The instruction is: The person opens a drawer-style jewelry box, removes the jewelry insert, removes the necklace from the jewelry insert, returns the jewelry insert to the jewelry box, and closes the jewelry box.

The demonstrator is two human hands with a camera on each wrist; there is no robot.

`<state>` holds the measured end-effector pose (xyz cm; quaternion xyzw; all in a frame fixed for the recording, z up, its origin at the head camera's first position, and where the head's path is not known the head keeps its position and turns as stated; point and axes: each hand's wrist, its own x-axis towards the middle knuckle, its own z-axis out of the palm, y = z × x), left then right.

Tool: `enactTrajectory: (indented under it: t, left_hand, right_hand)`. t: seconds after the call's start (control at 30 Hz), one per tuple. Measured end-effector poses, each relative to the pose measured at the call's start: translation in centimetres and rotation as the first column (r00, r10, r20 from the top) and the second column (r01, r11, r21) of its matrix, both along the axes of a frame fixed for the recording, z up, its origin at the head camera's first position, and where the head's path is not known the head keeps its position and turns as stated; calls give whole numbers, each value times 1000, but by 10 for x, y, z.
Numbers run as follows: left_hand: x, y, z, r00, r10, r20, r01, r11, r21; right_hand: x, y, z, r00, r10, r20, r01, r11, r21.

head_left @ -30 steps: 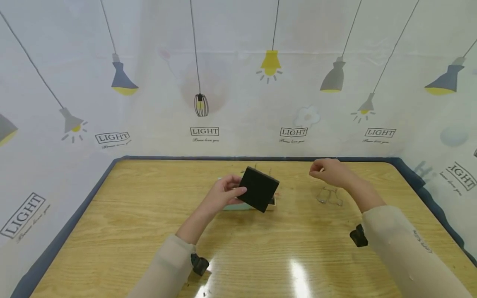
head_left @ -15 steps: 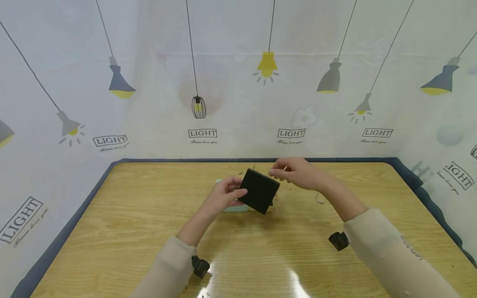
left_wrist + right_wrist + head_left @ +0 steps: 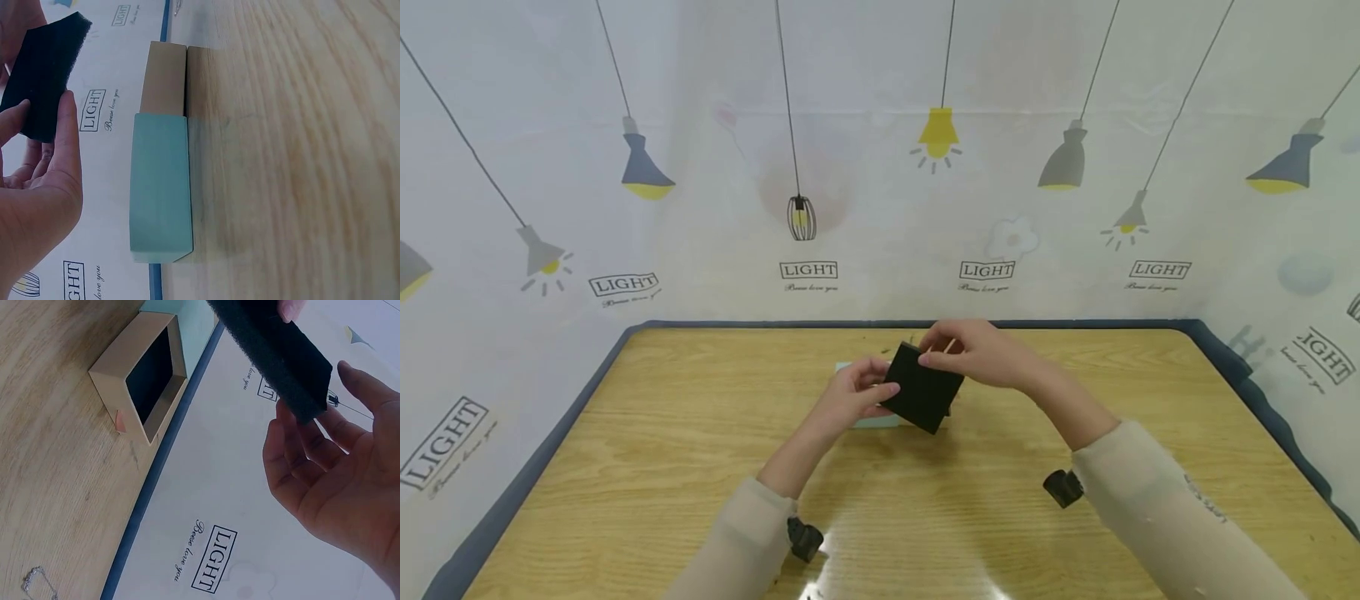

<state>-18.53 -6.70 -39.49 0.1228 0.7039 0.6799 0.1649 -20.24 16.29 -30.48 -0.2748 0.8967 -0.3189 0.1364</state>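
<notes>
A square black foam pad (image 3: 917, 392) is held tilted above the table, its rough cut edge showing in the right wrist view. My left hand (image 3: 850, 392) pinches its left corner, thumb on the front face and fingers behind. My right hand (image 3: 977, 354) is at the pad's upper right edge. In the right wrist view the fingers (image 3: 294, 450) reach behind the pad's end and the thumb stands slightly apart from it. Behind the pad, a brown cardboard box drawer (image 3: 103, 375) projects from a mint-green sleeve (image 3: 159, 187); the drawer's inside has a black bottom.
A thin silvery chain (image 3: 39, 575) lies on the wooden table (image 3: 700, 417), to the right of the box. A white printed backdrop (image 3: 880, 192) stands beyond the table's dark-blue far edge. Small black cameras (image 3: 805, 540) are worn at both cuffs.
My right hand has moved left from above the chain to the foam pad's upper right edge. The left hand and the pad have stayed almost in place.
</notes>
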Motion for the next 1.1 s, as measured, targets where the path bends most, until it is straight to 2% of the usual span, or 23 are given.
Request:
enactTrajectory:
  t: [0.77,1.1]
  left_hand:
    - [-2,-3,1,1000,-21,-13,21,1000,9]
    - [-5,-4,2,1000,-12,5,12,1000,15]
  right_hand:
    - [-3,-3,-4,998,-15,-65,14,1000,-8]
    - [-4,-1,-4,998,-38,-50,38,999,-13]
